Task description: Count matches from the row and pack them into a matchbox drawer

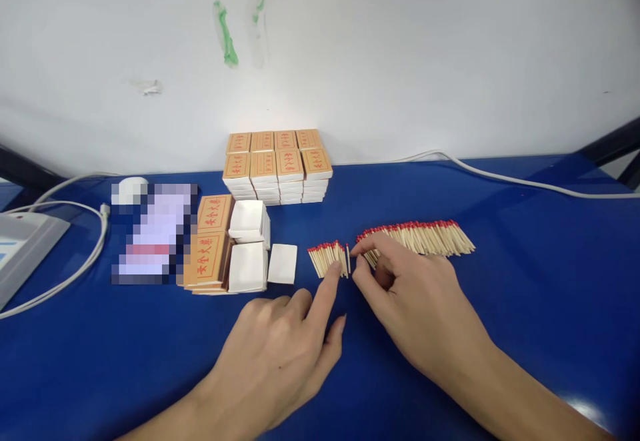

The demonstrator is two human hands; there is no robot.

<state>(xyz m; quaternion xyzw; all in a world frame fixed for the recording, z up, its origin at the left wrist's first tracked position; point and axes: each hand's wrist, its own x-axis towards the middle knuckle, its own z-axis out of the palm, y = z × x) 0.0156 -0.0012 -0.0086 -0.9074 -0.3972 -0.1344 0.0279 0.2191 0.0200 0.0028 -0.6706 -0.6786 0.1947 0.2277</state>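
Note:
With its index finger stretched out, my left hand (283, 344) touches the lower right of a small row of red-headed matches (324, 258). Its thumb stands apart and the other fingers are curled under; nothing is held. At the row's right end one match stands slightly separate. My right hand (415, 294) is beside that match, index finger and thumb apart with no match visible between them. Behind and partly under this hand lies a longer row of matches (435, 238), heads away from me. An empty white matchbox tray (283, 264) lies left of the small row.
Left of the tray are stacked white trays (249, 268) and orange matchbox sleeves (207, 258). Stacked matchboxes (277, 168) stand against the white wall (400, 61). On the blue table (150, 354) are a blurred phone-like object (160, 228) and white cables (500, 178).

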